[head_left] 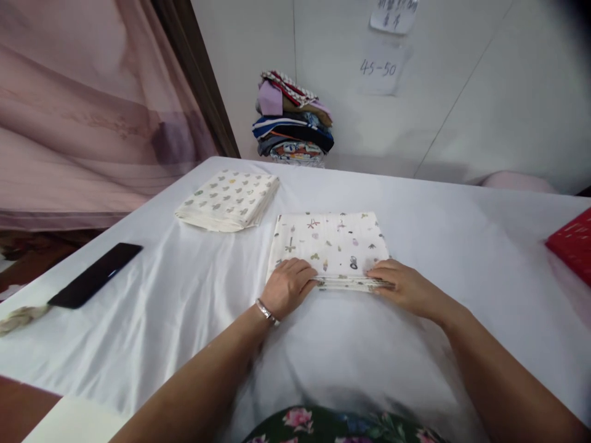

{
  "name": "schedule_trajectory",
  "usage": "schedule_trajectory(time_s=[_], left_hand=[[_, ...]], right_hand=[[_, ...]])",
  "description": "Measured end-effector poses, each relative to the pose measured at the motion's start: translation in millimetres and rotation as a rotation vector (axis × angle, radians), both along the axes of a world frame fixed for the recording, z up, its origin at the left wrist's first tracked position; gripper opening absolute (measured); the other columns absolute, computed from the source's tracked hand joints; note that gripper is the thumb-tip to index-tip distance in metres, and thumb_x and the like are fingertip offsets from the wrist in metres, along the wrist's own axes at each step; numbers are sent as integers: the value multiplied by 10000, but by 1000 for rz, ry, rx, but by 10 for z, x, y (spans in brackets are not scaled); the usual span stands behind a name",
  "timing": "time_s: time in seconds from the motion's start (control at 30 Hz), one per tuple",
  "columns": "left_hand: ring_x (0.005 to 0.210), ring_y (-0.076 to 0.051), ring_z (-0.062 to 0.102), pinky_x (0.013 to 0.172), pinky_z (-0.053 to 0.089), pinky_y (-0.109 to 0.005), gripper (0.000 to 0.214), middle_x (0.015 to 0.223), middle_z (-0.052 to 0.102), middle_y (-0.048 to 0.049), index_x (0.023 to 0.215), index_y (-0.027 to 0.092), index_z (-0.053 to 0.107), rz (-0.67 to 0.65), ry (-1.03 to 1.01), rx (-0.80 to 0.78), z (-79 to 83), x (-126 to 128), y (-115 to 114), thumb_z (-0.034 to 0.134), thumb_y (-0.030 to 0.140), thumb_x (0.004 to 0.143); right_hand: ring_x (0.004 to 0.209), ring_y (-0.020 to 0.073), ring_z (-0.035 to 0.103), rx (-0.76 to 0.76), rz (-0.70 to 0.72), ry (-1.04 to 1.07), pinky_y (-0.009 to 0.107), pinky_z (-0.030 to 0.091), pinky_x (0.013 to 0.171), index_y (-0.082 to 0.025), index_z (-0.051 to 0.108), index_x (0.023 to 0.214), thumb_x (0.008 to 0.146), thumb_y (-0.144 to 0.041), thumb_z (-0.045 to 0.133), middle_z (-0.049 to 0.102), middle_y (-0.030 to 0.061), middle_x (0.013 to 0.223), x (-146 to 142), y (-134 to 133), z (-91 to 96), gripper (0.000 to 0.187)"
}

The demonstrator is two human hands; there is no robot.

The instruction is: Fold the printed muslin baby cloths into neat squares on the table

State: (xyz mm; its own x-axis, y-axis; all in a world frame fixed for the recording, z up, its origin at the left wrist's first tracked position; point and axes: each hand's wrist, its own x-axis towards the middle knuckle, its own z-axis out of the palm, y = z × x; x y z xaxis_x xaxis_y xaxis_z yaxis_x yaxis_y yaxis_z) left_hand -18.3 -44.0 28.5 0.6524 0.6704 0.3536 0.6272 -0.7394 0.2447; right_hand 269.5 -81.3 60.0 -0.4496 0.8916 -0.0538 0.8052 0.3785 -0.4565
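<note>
— Where are the hands?
— Both flat, palms down: left hand (290, 284) and right hand (401, 286) press the near corners of the folded printed cloth (330, 246), perhaps pinching its edge.
— How does it lie?
— Mid-table (462, 258), at twelve o'clock, with its long axis running nine to three. A second cloth (228, 200) is at eleven.

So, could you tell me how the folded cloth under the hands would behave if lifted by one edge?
Probably floppy: the folded cloth shows thin loose layers at its near edge, so it likely sags open. It looks light, unlikely to roll.
</note>
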Motion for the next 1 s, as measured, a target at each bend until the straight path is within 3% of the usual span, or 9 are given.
schedule_trajectory(time_s=[0.23, 0.47, 1.0], left_hand=[[860, -182, 518, 751, 400, -334, 201, 912, 591, -50, 956, 194, 575, -2, 36, 4, 42, -38, -27, 449, 125, 817], [880, -192, 503, 765, 409, -345, 315, 923, 580, -53, 957, 192, 573, 14, 56, -22, 45, -20, -66, 429, 22, 734], [845, -191, 498, 731, 409, -337, 376, 892, 570, -46, 911, 200, 583, 68, 50, -7, 68, -43, -84, 421, -15, 649]], right_hand=[[828, 185, 528, 39, -58, -99, 324, 429, 696, -235, 597, 778, 837, -243, 420, 598, 21, 830, 15, -37, 149, 186], [757, 167, 518, 43, -102, -163, 293, 399, 645, -210, 545, 672, 809, -168, 408, 577, 11, 748, -54, -66, 127, 198], [735, 160, 509, 0, -143, -108, 272, 377, 620, -213, 515, 648, 758, -176, 419, 557, 6, 746, -81, -81, 129, 151]])
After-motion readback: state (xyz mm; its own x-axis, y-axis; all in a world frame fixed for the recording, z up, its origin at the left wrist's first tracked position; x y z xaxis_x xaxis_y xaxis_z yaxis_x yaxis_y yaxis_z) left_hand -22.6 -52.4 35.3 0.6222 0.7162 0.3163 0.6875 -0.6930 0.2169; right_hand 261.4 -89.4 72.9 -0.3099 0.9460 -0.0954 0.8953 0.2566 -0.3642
